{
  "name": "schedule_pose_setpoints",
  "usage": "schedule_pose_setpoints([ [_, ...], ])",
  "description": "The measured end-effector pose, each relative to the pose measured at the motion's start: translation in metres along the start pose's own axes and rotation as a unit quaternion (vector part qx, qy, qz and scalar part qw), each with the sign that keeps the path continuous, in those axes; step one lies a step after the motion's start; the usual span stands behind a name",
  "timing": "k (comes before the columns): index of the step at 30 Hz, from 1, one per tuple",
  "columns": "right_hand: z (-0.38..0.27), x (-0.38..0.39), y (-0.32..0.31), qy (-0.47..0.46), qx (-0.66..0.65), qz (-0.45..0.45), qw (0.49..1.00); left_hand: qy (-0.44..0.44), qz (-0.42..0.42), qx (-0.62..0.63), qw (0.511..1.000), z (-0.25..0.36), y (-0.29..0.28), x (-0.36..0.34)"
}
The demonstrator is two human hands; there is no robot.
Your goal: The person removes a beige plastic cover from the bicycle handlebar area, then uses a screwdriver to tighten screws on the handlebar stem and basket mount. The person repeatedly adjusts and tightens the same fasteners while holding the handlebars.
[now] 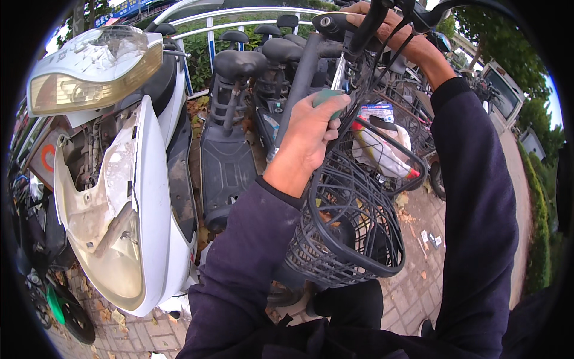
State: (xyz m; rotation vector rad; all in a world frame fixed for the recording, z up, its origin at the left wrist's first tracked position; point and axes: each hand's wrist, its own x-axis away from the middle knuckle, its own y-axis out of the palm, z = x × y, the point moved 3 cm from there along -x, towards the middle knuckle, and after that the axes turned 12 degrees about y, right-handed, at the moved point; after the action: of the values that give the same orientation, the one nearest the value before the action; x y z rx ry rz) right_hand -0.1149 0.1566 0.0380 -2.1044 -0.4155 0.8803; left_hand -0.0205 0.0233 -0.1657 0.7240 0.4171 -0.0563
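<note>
Dark sleeves [478, 179] are nearest; your left hand [308, 128] grasps a green-handled tool [332, 94], which oblique pushing could make slip. Whether your right hand [394, 33] grips, I cannot tell.

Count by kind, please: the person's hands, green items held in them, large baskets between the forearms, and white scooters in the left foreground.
Hands: 2 (left hand, right hand)
Green item: 1
Baskets: 2 (front basket, rear basket)
White scooter: 1
Total: 6

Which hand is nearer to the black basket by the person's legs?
Left. The left hand is just above the basket in the picture, gripping a green object; the right hand is farther up, beside the handlebar.
</note>
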Motion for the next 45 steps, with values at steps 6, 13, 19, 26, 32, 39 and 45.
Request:
schedule_pose_setpoints([
  [6, -0.003, 0.001, -0.001, -0.076, 0.022, 0.014, 0.997, -0.031, -0.009, -0.056, 0.998, 0.002, -0.002, -0.012],
  [13, -0.001, 0.004, 0.002, -0.05, -0.052, 0.006, 0.997, 0.288, 0.139, -0.609, 0.725, 0.003, 0.013, 0.0],
  [19, -0.003, 0.0, 0.002, -0.016, -0.017, 0.007, 1.0, 0.161, 0.04, -0.227, 0.96, 0.0, 0.006, 0.004],
  [26, 0.0, 0.0, -0.001, 0.008, 0.007, 0.007, 1.0, -0.059, -0.066, 0.075, 0.993, 0.003, 0.003, -0.006],
  [32, 0.003, 0.0, 0.004, -0.01, -0.061, -0.007, 0.998, 0.216, 0.09, -0.425, 0.874, 0.003, 0.008, -0.008],
  [39, 0.0, 0.003, 0.0, -0.028, 0.003, 0.02, 0.999, 0.147, 0.048, -0.279, 0.948, 0.013, 0.003, 0.004],
  [45, -0.002, 0.002, 0.001, -0.025, -0.008, 0.018, 0.999, -0.055, -0.105, 0.156, 0.981, 0.016, 0.004, 0.001],
])
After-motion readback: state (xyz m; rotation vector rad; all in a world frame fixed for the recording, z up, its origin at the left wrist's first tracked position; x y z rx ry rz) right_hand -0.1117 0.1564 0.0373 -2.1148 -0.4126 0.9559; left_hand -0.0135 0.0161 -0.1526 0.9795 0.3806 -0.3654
